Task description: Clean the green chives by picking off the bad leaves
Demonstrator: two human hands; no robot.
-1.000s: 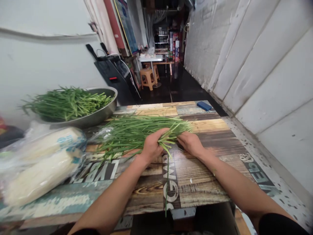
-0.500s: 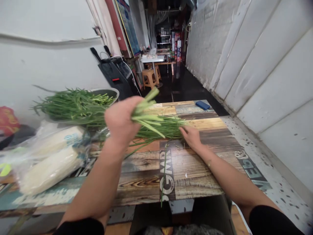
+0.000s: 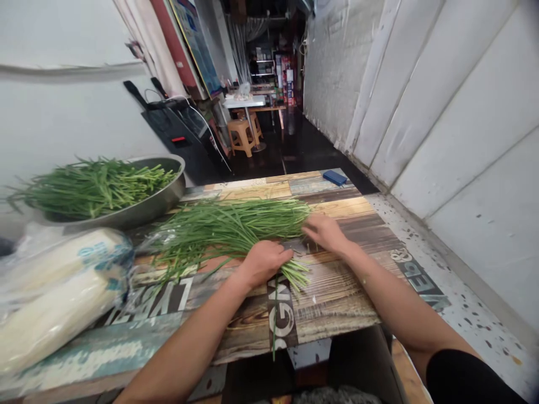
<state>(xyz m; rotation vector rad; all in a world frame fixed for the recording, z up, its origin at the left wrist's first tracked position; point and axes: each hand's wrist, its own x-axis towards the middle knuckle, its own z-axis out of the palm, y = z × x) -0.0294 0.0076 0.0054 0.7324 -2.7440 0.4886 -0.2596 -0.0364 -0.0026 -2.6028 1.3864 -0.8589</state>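
Clasping a bunch of garlic chives in left hand, with right hand of unclear grip at the pile left on the plank-print table, apparently midway, with a steel bowl already heaped.

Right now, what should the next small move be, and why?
Likely have the right hand pinch a few stems from the main green pile and draw them toward the left hand: the right is at that pile's stem ends, while the left covers a smaller bunch.
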